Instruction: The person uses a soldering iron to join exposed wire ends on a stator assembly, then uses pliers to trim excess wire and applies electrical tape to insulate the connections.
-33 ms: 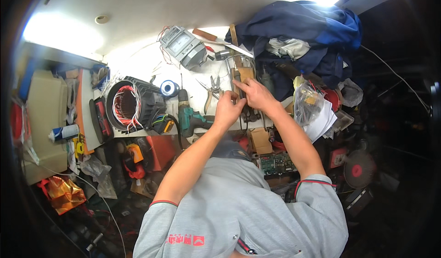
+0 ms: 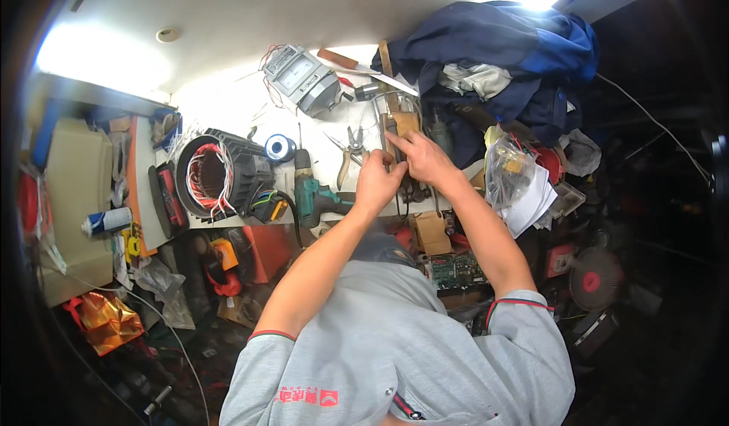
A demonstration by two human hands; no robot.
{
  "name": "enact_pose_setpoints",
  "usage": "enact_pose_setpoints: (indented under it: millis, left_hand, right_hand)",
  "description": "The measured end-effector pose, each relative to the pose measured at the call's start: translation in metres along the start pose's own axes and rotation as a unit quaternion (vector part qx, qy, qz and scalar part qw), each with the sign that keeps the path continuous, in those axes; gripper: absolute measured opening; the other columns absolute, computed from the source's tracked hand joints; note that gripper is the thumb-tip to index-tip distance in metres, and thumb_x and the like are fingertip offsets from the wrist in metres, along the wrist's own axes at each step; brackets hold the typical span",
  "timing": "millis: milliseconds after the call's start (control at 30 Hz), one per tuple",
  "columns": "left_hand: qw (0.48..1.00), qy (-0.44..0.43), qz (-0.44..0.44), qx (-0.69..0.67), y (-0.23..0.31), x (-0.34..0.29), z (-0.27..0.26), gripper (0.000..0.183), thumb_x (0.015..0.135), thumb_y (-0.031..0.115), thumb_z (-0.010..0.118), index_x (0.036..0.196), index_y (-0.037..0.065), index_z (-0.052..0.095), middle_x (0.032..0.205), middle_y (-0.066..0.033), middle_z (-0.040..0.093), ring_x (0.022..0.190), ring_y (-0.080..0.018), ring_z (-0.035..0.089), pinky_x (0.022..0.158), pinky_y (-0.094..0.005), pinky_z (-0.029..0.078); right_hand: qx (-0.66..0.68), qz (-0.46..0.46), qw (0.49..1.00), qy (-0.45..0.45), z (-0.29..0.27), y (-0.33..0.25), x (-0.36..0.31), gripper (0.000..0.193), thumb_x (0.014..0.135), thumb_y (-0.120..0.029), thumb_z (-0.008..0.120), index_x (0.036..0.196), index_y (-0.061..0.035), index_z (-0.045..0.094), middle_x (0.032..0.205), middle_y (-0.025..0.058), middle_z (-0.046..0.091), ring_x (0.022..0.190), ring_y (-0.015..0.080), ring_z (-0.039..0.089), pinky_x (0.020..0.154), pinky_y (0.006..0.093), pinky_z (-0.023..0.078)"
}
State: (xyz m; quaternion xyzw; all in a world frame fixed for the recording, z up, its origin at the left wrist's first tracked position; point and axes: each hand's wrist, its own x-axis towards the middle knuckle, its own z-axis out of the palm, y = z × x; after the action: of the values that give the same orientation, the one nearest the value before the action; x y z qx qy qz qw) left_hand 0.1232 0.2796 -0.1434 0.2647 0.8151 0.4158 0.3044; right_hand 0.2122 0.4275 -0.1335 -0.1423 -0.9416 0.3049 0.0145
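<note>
I judge fine close handling to be in hand, calling next for a steady touch: my left hand (image 2: pixel 377 181) curls inward while my right hand (image 2: pixel 427 158) extends a finger to the slim dark rod (image 2: pixel 392 124) just ahead of both, though I cannot tell whether either pinches it. Left of the hands lie metal-nosed pliers (image 2: pixel 352 149), a plastic-bodied drill (image 2: pixel 310 197) and a ribbed, round-mouthed housing (image 2: pixel 247 165).

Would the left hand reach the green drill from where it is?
Probably yes: the left hand is quite near the green drill, and nothing seems to lie on it, though the hand looks busy.
</note>
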Motion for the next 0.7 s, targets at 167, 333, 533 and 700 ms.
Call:
enact_pose_setpoints:
  millis: [167, 333, 533, 700]
  left_hand:
    - [0.996, 0.009, -0.036, 0.079, 0.015, 0.003, 0.004, 0.043, 0.086, 0.035, 0.079, 0.105, 0.001, 0.059, 0.109, -0.0213, 0.062, 0.1, -0.0437, 0.064, 0.085, -0.0519, 0.052]
    - [0.993, 0.032, -0.051, 0.103, 0.024, 0.007, 0.002, 0.046, 0.085, 0.037, 0.08, 0.102, 0.0, 0.059, 0.107, -0.0218, 0.061, 0.099, -0.0423, 0.063, 0.086, -0.0486, 0.052]
    - [0.995, 0.031, -0.003, 0.095, 0.017, 0.008, 0.005, 0.038, 0.09, 0.027, 0.076, 0.11, 0.002, 0.055, 0.111, -0.0197, 0.057, 0.101, -0.044, 0.062, 0.085, -0.0524, 0.051]
    - [0.997, 0.041, 0.026, 0.066, 0.0, 0.003, 0.007, 0.036, 0.089, 0.024, 0.077, 0.106, 0.0, 0.057, 0.106, -0.0206, 0.059, 0.096, -0.0416, 0.061, 0.085, -0.049, 0.05]
  right_hand:
    - [0.112, 0.026, 0.986, 0.123, 0.004, -0.003, -0.021, 0.056, 0.087, 0.002, 0.061, 0.142, -0.0092, 0.06, 0.111, 0.021, 0.063, 0.105, 0.0408, 0.064, 0.09, 0.0473, 0.054]
    - [0.182, 0.153, 0.933, 0.27, 0.026, -0.009, -0.061, 0.04, 0.092, -0.004, 0.063, 0.132, 0.0013, 0.062, 0.112, 0.0215, 0.064, 0.096, 0.0376, 0.069, 0.084, 0.0442, 0.056]
    - [0.155, 0.3, 0.898, 0.281, 0.065, -0.016, -0.088, 0.031, 0.097, -0.013, 0.063, 0.123, 0.0033, 0.067, 0.11, 0.0239, 0.069, 0.098, 0.0416, 0.069, 0.088, 0.0468, 0.055]
    - [0.28, 0.34, 0.872, 0.214, 0.081, -0.002, -0.095, 0.03, 0.1, -0.022, 0.067, 0.104, 0.0068, 0.072, 0.075, 0.0089, 0.068, 0.069, 0.0187, 0.064, 0.068, 0.0342, 0.052]
